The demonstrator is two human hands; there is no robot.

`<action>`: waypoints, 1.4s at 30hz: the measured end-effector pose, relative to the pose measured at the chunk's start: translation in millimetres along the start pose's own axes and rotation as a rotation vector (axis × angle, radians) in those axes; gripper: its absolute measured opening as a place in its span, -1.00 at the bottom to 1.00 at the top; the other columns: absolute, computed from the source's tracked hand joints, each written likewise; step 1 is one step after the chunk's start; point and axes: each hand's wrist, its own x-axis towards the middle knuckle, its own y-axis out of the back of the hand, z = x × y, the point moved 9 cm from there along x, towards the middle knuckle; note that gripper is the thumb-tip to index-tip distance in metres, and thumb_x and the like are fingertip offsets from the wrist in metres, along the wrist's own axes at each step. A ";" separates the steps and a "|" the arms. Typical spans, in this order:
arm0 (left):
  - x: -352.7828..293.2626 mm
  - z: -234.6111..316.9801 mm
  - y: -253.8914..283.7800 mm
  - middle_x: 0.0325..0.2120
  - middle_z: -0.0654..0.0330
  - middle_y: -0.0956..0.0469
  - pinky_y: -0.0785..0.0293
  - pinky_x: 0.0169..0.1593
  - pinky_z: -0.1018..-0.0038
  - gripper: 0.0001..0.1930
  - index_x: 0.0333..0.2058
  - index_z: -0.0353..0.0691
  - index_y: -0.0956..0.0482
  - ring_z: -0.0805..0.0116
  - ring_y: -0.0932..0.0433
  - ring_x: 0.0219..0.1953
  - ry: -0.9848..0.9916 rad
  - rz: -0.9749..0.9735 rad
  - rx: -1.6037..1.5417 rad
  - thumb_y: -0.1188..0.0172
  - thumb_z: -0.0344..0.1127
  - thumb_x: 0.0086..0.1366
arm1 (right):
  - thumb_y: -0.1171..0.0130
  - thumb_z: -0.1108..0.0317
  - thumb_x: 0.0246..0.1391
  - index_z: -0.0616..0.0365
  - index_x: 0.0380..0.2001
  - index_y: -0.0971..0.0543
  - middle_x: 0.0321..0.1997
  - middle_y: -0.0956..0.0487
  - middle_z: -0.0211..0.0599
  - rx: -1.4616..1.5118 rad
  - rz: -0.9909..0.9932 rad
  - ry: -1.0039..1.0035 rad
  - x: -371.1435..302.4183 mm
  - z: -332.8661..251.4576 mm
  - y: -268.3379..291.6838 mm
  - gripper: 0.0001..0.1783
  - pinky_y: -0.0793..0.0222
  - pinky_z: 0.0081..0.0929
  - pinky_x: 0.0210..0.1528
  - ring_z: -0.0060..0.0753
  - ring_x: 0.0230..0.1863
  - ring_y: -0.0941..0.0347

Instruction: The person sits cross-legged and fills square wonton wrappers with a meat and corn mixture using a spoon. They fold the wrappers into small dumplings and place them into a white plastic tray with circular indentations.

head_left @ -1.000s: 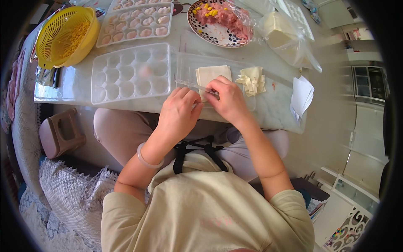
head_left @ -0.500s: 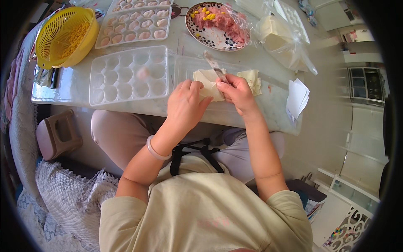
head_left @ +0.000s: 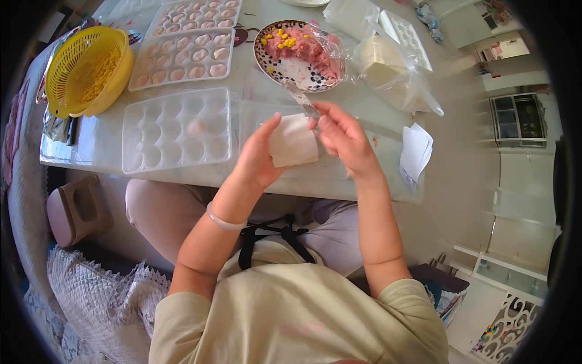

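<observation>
My left hand [head_left: 259,159] is turned palm up, its thumb along the edge of a square, pale dough wrapper [head_left: 293,141] that seems to rest on its fingers, which are hidden underneath. Between the thumb and fingers of my right hand [head_left: 344,136] is a narrow, flat-bladed knife [head_left: 298,97], smeared with filling and pointing toward the plate. Beyond the hands, the patterned plate [head_left: 297,82] holds pink minced meat [head_left: 303,48] with yellow corn kernels, partly under cling film. Left of my hands sits a white tray [head_left: 176,159] of round hollows, one holding a small pinkish lump [head_left: 196,127].
Filled trays [head_left: 227,54] of wrapped dumplings stand farther back. A yellow colander [head_left: 57,79] with corn is at far left. A clear bag [head_left: 388,60] holds a pale block, right of the plate. White papers [head_left: 416,148] lie near the table's right edge.
My left hand has turned from fingers down on the wrappers to palm up with a wrapper over it. The knife stays in my right hand. The view has shifted slightly.
</observation>
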 end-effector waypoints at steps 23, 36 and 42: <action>-23.1 40.1 19.7 0.10 0.07 -0.43 -0.31 0.20 0.38 -0.47 0.17 -0.36 -0.34 0.24 -0.41 0.16 -0.244 -0.004 0.030 0.18 -0.03 0.46 | 0.04 0.52 0.04 -0.06 -0.11 -0.65 -0.19 -0.63 -0.13 -1.797 -0.096 -0.121 83.4 -54.7 53.3 -0.60 -0.44 -0.23 -0.11 -0.07 -0.13 -0.54; -28.0 48.5 15.4 0.10 0.05 -0.42 -0.28 0.22 0.36 -0.45 0.20 -0.34 -0.30 0.21 -0.40 0.16 -0.270 -0.076 -0.009 0.25 -0.01 0.46 | 0.00 0.47 0.04 -0.05 -0.10 -0.64 -0.27 -0.64 -0.12 -1.499 0.059 0.024 89.9 -51.2 78.1 -0.63 -0.45 -0.25 -0.16 -0.06 -0.21 -0.56; -27.7 47.6 12.7 0.11 0.04 -0.41 -0.29 0.23 0.32 -0.46 0.20 -0.34 -0.29 0.17 -0.39 0.18 -0.259 -0.092 -0.041 0.24 -0.03 0.45 | 0.01 0.46 0.03 -0.07 -0.09 -0.64 -0.26 -0.63 -0.11 -1.759 0.076 -0.002 86.0 -47.0 55.8 -0.61 -0.44 -0.19 -0.11 -0.02 -0.18 -0.54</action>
